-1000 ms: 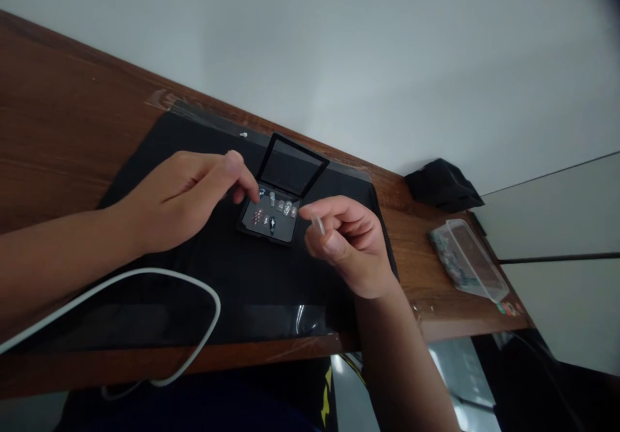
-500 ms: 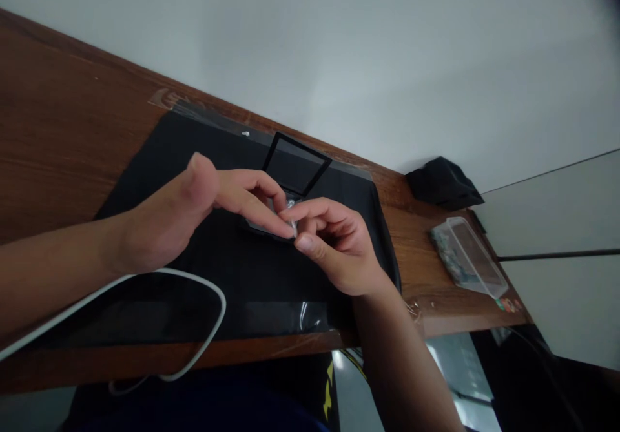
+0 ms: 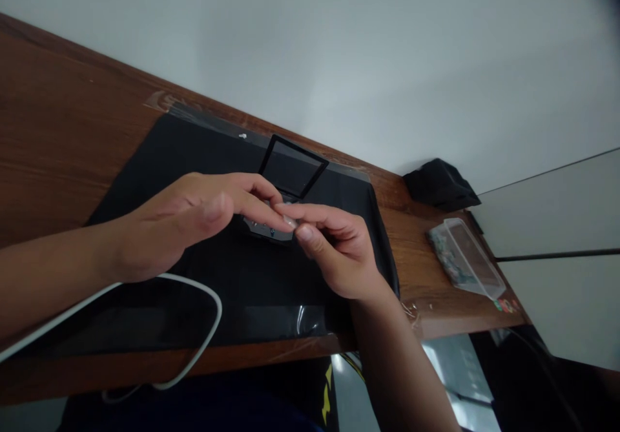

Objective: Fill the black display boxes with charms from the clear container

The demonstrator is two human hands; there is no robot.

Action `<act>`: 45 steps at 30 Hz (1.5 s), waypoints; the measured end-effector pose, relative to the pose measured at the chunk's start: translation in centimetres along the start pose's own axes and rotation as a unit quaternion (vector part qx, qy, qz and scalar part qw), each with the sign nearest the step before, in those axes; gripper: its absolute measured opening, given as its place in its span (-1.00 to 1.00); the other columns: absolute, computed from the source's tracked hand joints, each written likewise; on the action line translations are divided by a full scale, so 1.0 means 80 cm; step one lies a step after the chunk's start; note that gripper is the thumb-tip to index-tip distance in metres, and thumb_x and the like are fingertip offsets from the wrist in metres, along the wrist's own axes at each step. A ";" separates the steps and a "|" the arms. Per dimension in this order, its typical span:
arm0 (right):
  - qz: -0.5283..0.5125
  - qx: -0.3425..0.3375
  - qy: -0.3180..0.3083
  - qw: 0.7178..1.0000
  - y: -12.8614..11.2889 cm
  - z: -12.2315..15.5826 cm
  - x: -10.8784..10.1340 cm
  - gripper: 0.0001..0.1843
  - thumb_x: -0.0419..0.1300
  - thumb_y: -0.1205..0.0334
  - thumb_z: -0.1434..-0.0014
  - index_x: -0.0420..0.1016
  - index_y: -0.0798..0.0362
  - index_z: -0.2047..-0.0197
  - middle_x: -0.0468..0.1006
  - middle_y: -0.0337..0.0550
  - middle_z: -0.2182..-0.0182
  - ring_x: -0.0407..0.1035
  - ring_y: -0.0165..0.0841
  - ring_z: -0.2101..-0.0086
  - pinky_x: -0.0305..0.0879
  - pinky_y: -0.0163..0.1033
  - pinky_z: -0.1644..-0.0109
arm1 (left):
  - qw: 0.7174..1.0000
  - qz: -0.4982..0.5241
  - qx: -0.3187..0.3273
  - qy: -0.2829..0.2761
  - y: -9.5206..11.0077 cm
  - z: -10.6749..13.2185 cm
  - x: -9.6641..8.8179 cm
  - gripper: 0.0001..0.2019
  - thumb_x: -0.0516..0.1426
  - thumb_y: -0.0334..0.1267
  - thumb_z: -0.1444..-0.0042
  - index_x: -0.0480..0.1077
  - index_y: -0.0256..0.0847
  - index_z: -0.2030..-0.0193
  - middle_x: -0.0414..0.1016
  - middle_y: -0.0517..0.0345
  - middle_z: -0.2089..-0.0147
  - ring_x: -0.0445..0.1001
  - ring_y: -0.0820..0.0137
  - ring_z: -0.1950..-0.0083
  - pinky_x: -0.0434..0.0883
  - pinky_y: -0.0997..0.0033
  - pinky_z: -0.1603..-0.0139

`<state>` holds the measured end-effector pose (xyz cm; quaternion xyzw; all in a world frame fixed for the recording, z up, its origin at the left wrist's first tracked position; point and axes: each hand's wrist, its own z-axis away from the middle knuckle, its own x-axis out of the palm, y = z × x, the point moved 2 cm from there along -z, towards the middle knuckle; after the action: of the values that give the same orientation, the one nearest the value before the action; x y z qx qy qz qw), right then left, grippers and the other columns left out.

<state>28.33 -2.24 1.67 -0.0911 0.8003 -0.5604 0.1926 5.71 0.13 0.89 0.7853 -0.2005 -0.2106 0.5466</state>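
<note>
A small black case with its clear lid raised stands on a black mat; its tray of press-on nails is mostly hidden behind my fingers. My right hand pinches a small clear press-on nail between thumb and forefinger, just in front of the case. My left hand stretches its fingers out flat, and one fingertip meets the nail held by my right hand.
The mat lies on a brown wooden table against a white wall. A white cable loops over the mat's near edge. At the right stand a clear plastic box and a black pouch.
My left hand turned palm down and lowered over the case, its fingertip staying against the nail. My right hand shifted slightly up and left, holding the nail.
</note>
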 end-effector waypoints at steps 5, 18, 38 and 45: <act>0.018 0.000 0.049 0.999 -0.002 0.000 0.003 -0.73 0.36 0.00 -0.44 0.80 -0.08 -0.05 0.81 -0.11 0.16 0.69 -0.24 0.12 0.68 -0.10 0.00 | 1.000 -0.013 0.026 -0.001 0.000 0.003 0.000 -0.47 0.07 0.41 -0.42 0.74 0.23 -0.10 0.72 0.10 -0.18 0.64 0.11 -0.19 0.52 0.13 -0.36; 0.131 -0.063 0.159 0.977 -0.007 0.006 0.002 -0.80 0.37 0.05 -0.43 0.81 -0.07 0.08 0.79 -0.12 0.25 0.58 -0.35 0.35 0.54 -0.25 0.29 | 0.993 -0.082 0.035 -0.075 0.011 0.004 -0.010 -0.66 0.18 0.11 -0.49 0.59 0.42 -0.32 0.62 0.25 -0.39 0.45 0.02 -0.53 0.48 0.08 -0.47; 0.007 0.021 0.109 0.994 -0.020 -0.004 0.014 -0.72 0.46 -0.01 -0.34 0.78 0.00 0.31 0.72 -0.18 0.43 0.52 -0.42 0.48 0.50 -0.31 0.38 | 0.992 -0.127 -0.007 0.010 0.005 -0.009 0.008 -0.86 0.34 -0.03 -0.33 0.76 0.10 0.18 0.78 0.27 0.21 0.73 0.29 0.23 0.62 0.43 0.26; 0.015 0.036 0.114 0.993 -0.016 -0.001 0.013 -0.71 0.42 -0.05 -0.38 0.80 -0.01 0.22 0.63 -0.21 0.51 0.55 -0.35 0.44 0.58 -0.22 0.27 | 0.985 -0.160 -0.014 0.057 0.013 -0.006 0.013 -0.78 0.27 -0.03 -0.38 0.72 0.03 0.23 0.75 0.29 0.26 0.67 0.34 0.28 0.59 0.42 0.21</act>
<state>27.24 -2.98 2.65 -0.0075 0.7977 -0.5925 0.1121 6.77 -0.40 1.94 0.8099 -0.0379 -0.2535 0.5275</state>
